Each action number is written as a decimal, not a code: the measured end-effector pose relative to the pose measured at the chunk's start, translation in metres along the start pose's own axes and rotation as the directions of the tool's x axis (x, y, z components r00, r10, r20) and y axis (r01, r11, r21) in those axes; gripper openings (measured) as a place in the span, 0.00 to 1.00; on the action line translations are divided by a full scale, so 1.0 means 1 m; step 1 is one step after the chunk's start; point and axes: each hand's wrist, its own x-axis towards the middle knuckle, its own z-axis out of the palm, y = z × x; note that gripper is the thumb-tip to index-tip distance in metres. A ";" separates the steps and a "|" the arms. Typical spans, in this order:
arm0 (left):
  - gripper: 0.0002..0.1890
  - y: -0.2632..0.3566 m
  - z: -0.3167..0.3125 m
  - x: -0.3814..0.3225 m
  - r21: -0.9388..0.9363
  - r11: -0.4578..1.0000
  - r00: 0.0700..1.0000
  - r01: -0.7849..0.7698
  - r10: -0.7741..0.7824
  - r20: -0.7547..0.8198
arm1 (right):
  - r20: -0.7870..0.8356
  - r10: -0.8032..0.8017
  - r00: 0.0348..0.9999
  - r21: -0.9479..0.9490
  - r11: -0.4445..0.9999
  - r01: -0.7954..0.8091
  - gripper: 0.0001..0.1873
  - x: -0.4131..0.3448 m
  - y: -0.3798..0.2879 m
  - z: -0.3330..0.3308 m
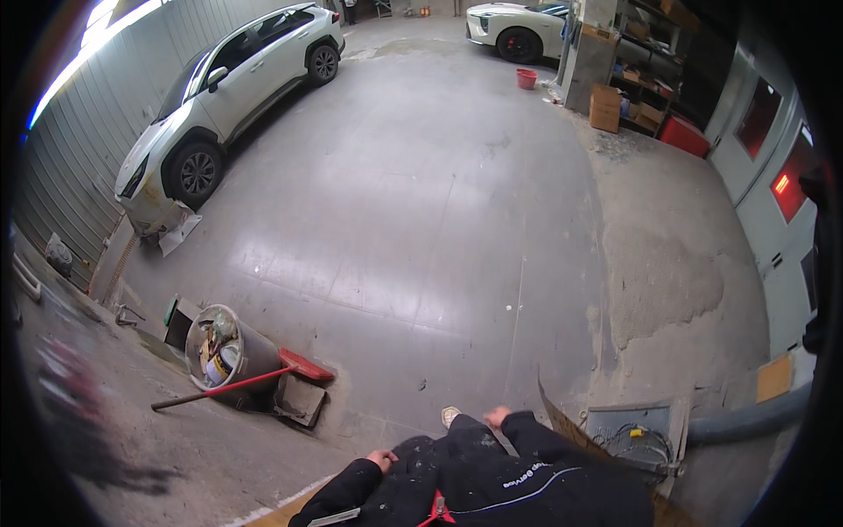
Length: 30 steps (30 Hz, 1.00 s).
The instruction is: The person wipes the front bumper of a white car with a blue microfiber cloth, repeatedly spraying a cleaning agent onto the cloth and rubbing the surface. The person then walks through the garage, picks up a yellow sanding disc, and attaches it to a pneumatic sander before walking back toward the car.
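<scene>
My left hand (383, 459) hangs beside the dark trousers at my left side. Its fingers look loosely bent, and nothing shows in them. Farther forward is my right hand (497, 416), near my right thigh; it is small and blurred, and its inner side is hidden. Both arms are in dark sleeves, spotted with white specks. One pale shoe (450, 416) shows on the grey floor (408, 263) ahead of me. Close to my right arm, the thin edge of a brown board (560, 418) rises beside an open metal box (629, 428) with cables.
A waste bin (245, 349) full of rubbish stands at left, with a red broom (306, 365) and a dustpan (301, 400) beside it. White cars (250, 79) (507, 29) are parked farther off. Shelves (645, 72), a red bucket (526, 79) and grey doors (751, 125) are at right.
</scene>
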 end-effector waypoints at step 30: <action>0.14 -0.092 -0.686 0.340 -0.732 0.619 0.648 0.285 -0.687 -0.329 | 0.038 -0.173 0.984 -0.487 0.857 0.170 0.25 0.548 -0.715 -0.272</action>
